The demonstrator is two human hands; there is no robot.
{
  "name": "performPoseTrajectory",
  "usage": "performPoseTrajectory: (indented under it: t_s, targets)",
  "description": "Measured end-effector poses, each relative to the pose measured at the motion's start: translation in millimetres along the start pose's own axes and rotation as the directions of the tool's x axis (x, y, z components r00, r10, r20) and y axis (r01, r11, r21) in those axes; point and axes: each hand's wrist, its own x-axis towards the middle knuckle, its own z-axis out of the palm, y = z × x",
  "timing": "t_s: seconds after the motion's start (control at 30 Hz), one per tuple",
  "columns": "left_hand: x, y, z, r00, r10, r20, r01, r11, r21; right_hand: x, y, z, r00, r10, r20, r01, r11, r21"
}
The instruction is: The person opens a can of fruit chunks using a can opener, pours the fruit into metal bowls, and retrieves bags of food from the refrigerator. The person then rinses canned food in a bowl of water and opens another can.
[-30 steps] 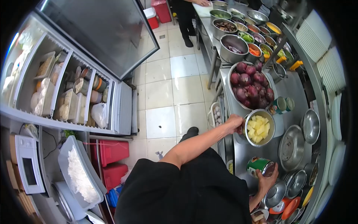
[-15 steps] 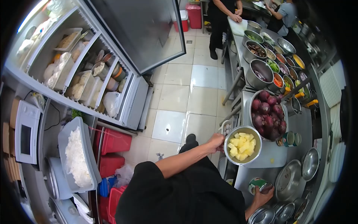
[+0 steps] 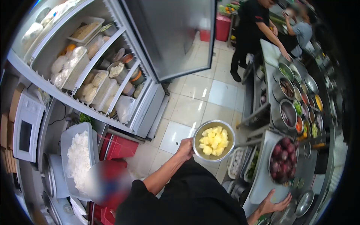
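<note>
My left hand [image 3: 185,149] grips the rim of a round metal bowl [image 3: 214,156], held out over the tiled floor. Pale yellow chunks [image 3: 214,140], which look like cut fruit, fill much of it. At the lower right, my right hand [image 3: 275,203] has its fingers spread and holds nothing, over the edge of the metal counter. Beside it lie a white cutting board [image 3: 258,185] and metal bowls [image 3: 305,202]. The green can is mostly hidden now. Above the board rests a large bowl of red onions [image 3: 284,160].
To the left, a fridge [image 3: 150,108] stocked with tubs has its glass door [image 3: 170,41] swung open. A tub of white rice-like food [image 3: 78,161] sits below it. Several ingredient pots [image 3: 284,114] line the right counter. A person in black [image 3: 249,22] stands at the far end, another beyond.
My left hand has carried the bowl left, away from the counter. My right hand has let go of the green can and opened. The far person in black now reaches toward the pots.
</note>
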Motion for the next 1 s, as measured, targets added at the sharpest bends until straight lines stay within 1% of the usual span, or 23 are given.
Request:
performPoseTrajectory:
  t_s: [0.03,0.07,0.13,0.17,0.2,0.23,0.27,0.33,0.4,0.43,0.5,0.53,0.6,0.63,0.7,0.73,0.77,0.8,0.83,0.93,1.0]
  targets:
    - [-6,18,2,0.996,0.029,-0.084,-0.036,0.996,-0.081,6,-36,21,0.999,0.003,0.037,-0.006,0.995,0.103]
    - [-2,23,-15,0.996,0.043,-0.083,-0.05,0.995,-0.083,8,-65,35,0.996,-0.006,0.09,-0.012,0.981,0.193]
    - [14,33,-52,0.994,0.087,-0.068,-0.092,0.992,-0.085,3,-115,73,0.961,-0.092,0.259,0.0,0.942,0.336]
    - [16,40,-64,0.991,0.091,-0.101,-0.104,0.986,-0.129,-5,-138,93,0.91,-0.102,0.403,-0.085,0.904,0.42]
    - [14,46,-73,0.984,0.105,-0.147,-0.129,0.978,-0.162,-16,-156,110,0.834,-0.124,0.538,-0.18,0.86,0.477]
    - [15,56,-78,0.975,0.128,-0.182,-0.162,0.969,-0.188,-34,-166,137,0.72,-0.161,0.675,-0.288,0.816,0.502]
    - [14,64,-84,0.965,0.14,-0.223,-0.189,0.958,-0.217,-54,-171,160,0.575,-0.213,0.79,-0.393,0.774,0.495]
    - [15,74,-102,0.959,0.143,-0.243,-0.204,0.947,-0.248,-89,-189,191,0.25,-0.266,0.931,-0.318,0.886,0.339]
    - [21,79,-122,0.948,0.156,-0.276,-0.232,0.935,-0.267,-110,-216,202,-0.076,-0.193,0.978,-0.197,0.965,0.175]
    - [25,80,-130,0.943,0.159,-0.294,-0.245,0.927,-0.284,-122,-221,214,-0.19,-0.215,0.958,-0.225,0.959,0.17]
    - [24,86,-135,0.912,0.144,-0.385,-0.277,0.907,-0.316,-146,-227,241,-0.408,-0.254,0.877,-0.274,0.95,0.148]
    - [27,91,-137,0.893,0.142,-0.426,-0.299,0.896,-0.328,-138,-246,246,-0.422,-0.268,0.866,-0.323,0.937,0.133]
    - [31,84,-146,0.876,0.155,-0.457,-0.34,0.87,-0.356,-104,-286,228,-0.462,-0.264,0.847,-0.402,0.913,0.065]
    - [36,89,-147,0.869,0.171,-0.464,-0.363,0.858,-0.364,-101,-291,239,-0.476,-0.27,0.837,-0.406,0.912,0.063]
    - [34,100,-137,0.837,0.149,-0.527,-0.393,0.834,-0.388,-99,-304,271,-0.497,-0.299,0.815,-0.428,0.901,0.069]
    - [36,107,-131,0.823,0.146,-0.55,-0.409,0.823,-0.394,-98,-312,293,-0.521,-0.302,0.799,-0.37,0.923,0.107]
    - [43,100,-139,0.82,0.153,-0.551,-0.42,0.816,-0.398,-95,-317,315,-0.547,-0.298,0.782,-0.306,0.941,0.145]
    - [44,104,-137,0.804,0.152,-0.574,-0.436,0.808,-0.396,-86,-329,324,-0.573,-0.287,0.768,-0.237,0.955,0.18]
    - [47,108,-133,0.786,0.153,-0.599,-0.454,0.801,-0.391,-76,-341,336,-0.577,-0.262,0.773,-0.227,0.961,0.157]
    - [59,118,-123,0.76,0.157,-0.63,-0.506,0.752,-0.423,-54,-372,387,-0.604,-0.333,0.724,-0.088,0.931,0.355]
    - [73,119,-125,0.763,0.187,-0.619,-0.55,0.691,-0.469,-47,-386,417,-0.453,-0.494,0.742,-0.146,0.862,0.485]
